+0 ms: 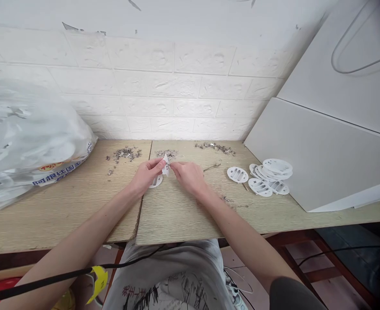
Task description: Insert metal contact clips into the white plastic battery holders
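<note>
Clock reference: the white disc (165, 168), raised at centre. At 7 o'clock, a second disc (156, 182) lies flat. The left hand (146, 175) clamps thumb and fingers on the white disc; the right hand (188, 177) bunches its fingers at the disc's edge, grip indeterminable. At 3 o'clock: disc pile (276, 167). At 12 o'clock, beyond: metal-parts heap (168, 153).

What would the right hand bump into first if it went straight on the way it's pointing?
Probably the white piece pinched in the left hand; the right hand looks almost at it, though depth is unclear.
</note>
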A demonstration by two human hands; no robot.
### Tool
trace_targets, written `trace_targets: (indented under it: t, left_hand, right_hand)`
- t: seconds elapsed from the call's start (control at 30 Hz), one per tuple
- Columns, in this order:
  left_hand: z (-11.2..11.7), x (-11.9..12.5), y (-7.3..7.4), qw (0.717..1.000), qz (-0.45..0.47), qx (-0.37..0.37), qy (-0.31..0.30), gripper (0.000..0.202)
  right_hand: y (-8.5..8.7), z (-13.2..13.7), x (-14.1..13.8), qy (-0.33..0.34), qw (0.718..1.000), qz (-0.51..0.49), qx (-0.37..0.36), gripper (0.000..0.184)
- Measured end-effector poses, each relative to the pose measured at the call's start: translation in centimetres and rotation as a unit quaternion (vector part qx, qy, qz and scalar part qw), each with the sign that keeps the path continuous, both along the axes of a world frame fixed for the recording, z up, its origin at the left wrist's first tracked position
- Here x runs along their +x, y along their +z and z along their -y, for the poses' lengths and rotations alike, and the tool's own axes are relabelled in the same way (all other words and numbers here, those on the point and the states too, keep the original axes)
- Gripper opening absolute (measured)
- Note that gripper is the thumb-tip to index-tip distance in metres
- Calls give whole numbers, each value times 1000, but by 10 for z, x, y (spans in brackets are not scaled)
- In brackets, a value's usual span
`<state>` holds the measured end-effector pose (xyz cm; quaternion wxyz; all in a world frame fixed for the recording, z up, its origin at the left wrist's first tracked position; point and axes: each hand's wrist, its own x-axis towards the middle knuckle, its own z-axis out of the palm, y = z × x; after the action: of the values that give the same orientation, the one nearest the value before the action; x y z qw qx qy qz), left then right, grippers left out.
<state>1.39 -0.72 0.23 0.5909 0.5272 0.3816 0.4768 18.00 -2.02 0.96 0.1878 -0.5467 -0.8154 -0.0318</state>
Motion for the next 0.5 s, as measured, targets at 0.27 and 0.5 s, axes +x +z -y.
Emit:
trace_targets:
  t: [0.27, 0.5]
  left_hand:
    - [2, 0, 6, 1000, 7, 9, 10, 43]
    - [3, -1, 13, 993, 111, -36, -1, 43]
  right_hand:
    - [3, -4, 2, 18, 985, -163, -46, 30]
    - [-3, -21, 14, 45, 919, -376, -105, 32]
